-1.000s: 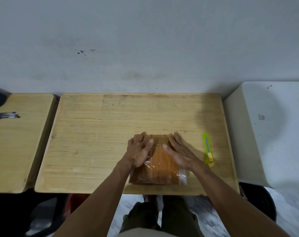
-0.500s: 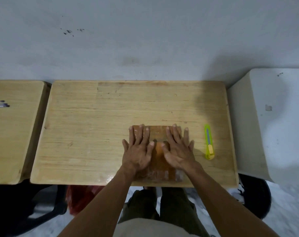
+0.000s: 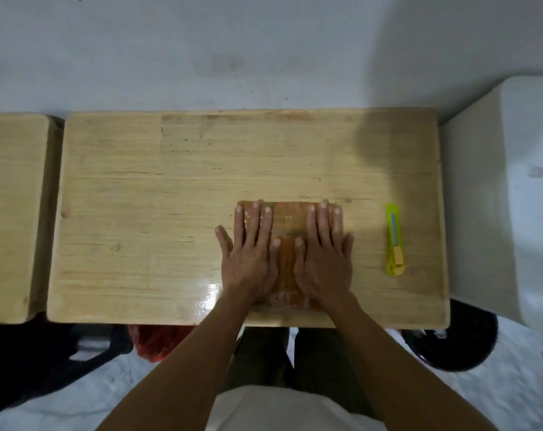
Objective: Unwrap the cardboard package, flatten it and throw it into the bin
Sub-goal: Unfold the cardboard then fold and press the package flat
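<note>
A brown cardboard package [image 3: 288, 225] wrapped in clear tape lies flat on the wooden table [image 3: 170, 213], near its front edge. My left hand [image 3: 251, 256] presses down on the package's left half with straight fingers. My right hand [image 3: 323, 256] presses flat on its right half the same way. Only a strip of cardboard shows between the two hands, and the rest is hidden under my palms. A black round bin [image 3: 456, 346] stands on the floor under the table's right front corner.
A yellow-green utility knife [image 3: 394, 241] lies on the table to the right of my right hand. A second wooden table [image 3: 12, 213] adjoins on the left. A white block [image 3: 512, 197] stands to the right. A red bag [image 3: 158, 340] and a black chair [image 3: 46, 365] sit below.
Both hands have spread out flat and pressed the package down from a bulged shape to a flat one. The view has tilted downward.
</note>
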`<act>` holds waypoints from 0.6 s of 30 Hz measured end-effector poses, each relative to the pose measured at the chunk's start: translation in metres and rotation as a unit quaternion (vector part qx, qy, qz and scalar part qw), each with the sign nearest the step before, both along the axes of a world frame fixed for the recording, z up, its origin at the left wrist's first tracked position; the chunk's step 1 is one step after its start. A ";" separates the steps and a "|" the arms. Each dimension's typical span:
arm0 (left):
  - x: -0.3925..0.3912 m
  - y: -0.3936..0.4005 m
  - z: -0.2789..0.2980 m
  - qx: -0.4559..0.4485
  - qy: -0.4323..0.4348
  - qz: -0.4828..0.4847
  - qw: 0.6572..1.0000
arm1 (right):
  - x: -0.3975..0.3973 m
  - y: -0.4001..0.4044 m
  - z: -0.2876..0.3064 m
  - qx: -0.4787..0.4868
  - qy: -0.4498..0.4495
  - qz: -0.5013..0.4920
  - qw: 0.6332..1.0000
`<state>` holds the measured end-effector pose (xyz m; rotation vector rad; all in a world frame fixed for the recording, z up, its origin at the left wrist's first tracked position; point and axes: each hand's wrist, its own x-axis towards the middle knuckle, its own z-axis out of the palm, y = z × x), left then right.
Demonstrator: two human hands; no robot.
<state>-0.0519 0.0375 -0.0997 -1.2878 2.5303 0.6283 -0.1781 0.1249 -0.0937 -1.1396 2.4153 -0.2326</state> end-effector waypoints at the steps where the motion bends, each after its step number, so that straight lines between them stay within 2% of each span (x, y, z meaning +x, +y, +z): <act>1: -0.002 -0.005 -0.001 -0.003 0.001 0.000 1.000 | -0.002 -0.004 -0.002 -0.003 0.007 -0.003 1.000; 8: -0.009 -0.007 -0.008 -0.092 0.008 0.012 0.996 | -0.007 -0.015 -0.011 0.000 0.031 0.005 1.000; 18: -0.012 -0.005 -0.017 -0.110 -0.018 -0.002 0.994 | -0.005 -0.015 -0.023 0.009 0.050 0.003 0.999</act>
